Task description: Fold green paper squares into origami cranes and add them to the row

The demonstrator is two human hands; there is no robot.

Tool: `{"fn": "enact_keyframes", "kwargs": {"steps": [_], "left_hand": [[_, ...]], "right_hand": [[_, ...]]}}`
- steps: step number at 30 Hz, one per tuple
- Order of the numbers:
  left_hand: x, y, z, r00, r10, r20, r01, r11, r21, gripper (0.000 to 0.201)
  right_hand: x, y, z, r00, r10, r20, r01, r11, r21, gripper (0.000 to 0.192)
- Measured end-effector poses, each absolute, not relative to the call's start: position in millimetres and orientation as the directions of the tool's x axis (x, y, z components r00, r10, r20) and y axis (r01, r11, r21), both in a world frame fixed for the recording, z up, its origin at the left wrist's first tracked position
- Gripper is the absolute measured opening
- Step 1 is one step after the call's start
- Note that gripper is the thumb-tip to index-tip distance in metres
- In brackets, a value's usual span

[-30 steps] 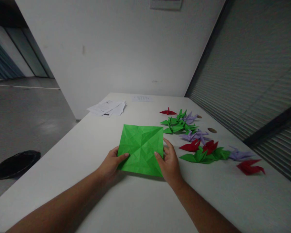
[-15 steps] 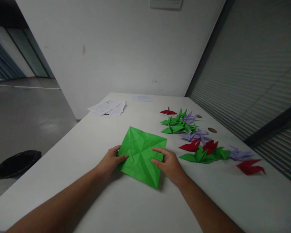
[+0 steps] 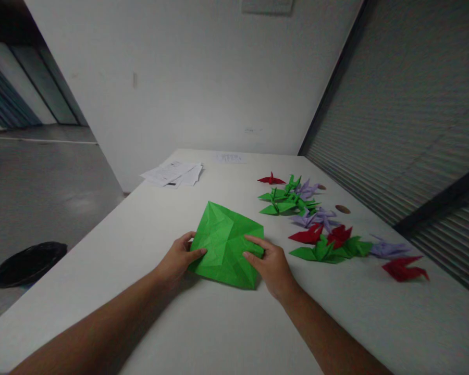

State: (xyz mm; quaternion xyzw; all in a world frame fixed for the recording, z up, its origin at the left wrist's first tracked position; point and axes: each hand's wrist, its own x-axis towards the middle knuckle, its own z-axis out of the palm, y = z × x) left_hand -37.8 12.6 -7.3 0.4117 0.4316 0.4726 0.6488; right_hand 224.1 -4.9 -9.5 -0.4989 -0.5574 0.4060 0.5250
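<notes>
A square of green origami paper (image 3: 222, 245), marked with crossing creases, is held just above the table in front of me. My left hand (image 3: 180, 259) grips its left edge, thumb on top and the fingers partly hidden beneath. On the right side, my right hand (image 3: 271, 263) has the paper between thumb and fingers, with the index finger lying over the upper face. The sheet bends a little along its creases, and its near edge looks bowed.
Folded paper cranes in green, red (image 3: 404, 269) and lilac (image 3: 389, 248) lie along the right of the white table (image 3: 140, 291). Printed sheets (image 3: 174, 173) rest at the far left. A black-lined bin (image 3: 29, 264) stands on the floor at left. Blinds (image 3: 422, 114) flank the right side.
The paper has flexed along its creases: its near corner has drawn up and its right corner has come slightly inward. Both hands keep nearly the same places.
</notes>
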Motion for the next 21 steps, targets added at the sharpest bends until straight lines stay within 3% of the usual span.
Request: {"fn": "enact_keyframes", "kwargs": {"steps": [9, 14, 17, 21], "left_hand": [[-34, 8, -7, 0.261, 0.952, -0.159, -0.415, 0.259, 0.872, 0.046], [-31, 5, -5, 0.333, 0.931, -0.152, -0.444, 0.297, 0.845, 0.054], [-29, 2, -3, 0.431, 0.889, -0.155, -0.453, 0.362, 0.814, 0.062], [-29, -3, 0, 0.531, 0.825, -0.192, -0.482, 0.480, 0.733, 0.054]], "right_hand": [[221, -2, -15, 0.074, 0.959, 0.273, 0.147, 0.260, -0.954, 0.025], [218, -3, -10, 0.101, 0.933, 0.345, 0.183, 0.323, -0.928, 0.013], [215, -4, -8, 0.130, 0.924, 0.361, 0.154, 0.340, -0.928, 0.011], [209, -5, -9, 0.169, 0.913, 0.371, 0.079, 0.362, -0.929, 0.009]]}}
